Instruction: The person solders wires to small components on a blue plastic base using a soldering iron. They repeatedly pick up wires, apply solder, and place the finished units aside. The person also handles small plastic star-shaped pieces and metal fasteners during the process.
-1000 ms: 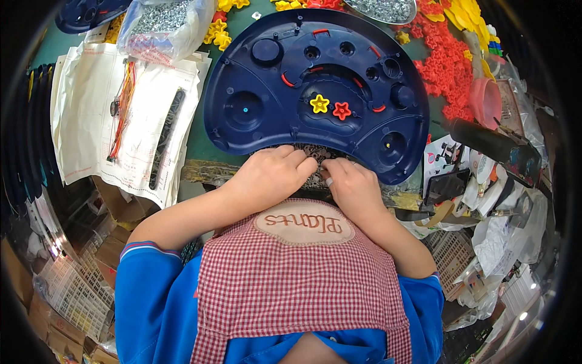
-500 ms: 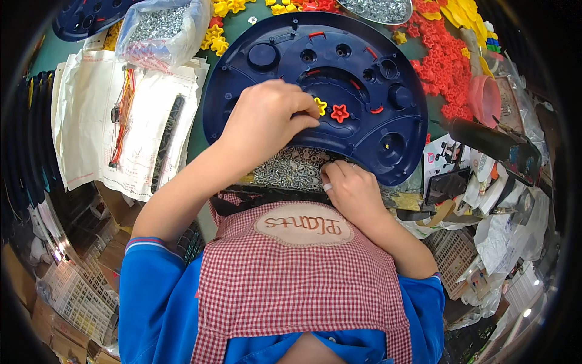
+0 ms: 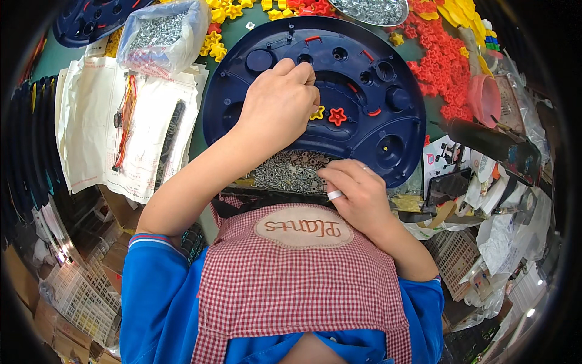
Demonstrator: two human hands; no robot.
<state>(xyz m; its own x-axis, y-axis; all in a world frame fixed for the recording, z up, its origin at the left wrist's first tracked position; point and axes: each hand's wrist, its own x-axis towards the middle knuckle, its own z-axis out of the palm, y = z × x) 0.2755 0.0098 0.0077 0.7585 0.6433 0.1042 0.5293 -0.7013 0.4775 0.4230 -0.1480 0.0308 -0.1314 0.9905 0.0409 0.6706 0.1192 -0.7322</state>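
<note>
On the green desk [image 3: 197,148], the navy-blue, kidney-shaped plastic panel [image 3: 345,130] is lying hollow side up, presumably keeping its recesses reachable. The left hand [image 3: 282,100] is curling over it; whether it's gripping anything, I can't tell. The right hand [image 3: 357,189], half-curled, contents hidden, is resting by the silvery metal screws [image 3: 273,174], which are sitting close to the body, likely for short reaches.
</note>
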